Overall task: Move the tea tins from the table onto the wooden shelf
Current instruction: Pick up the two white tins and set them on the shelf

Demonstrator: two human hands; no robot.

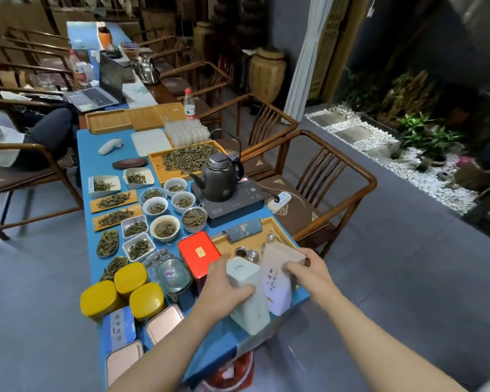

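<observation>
While both forearms are stretched forward, a tall pale green square tin [248, 297] is clasped by the left hand [224, 290] and a white paper-wrapped tin [277, 281] by the right hand [309, 271], fingers wrapped around each at the blue worktop [102, 154] corner.

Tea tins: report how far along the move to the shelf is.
Done: nothing visibly; no wooden shelf shows in this view. In hand: left hand grips the pale green tin, right hand grips the white tea bag. Left on the blue table: three yellow tins, red tin, blue tin, two pink-lidded tins.
</observation>
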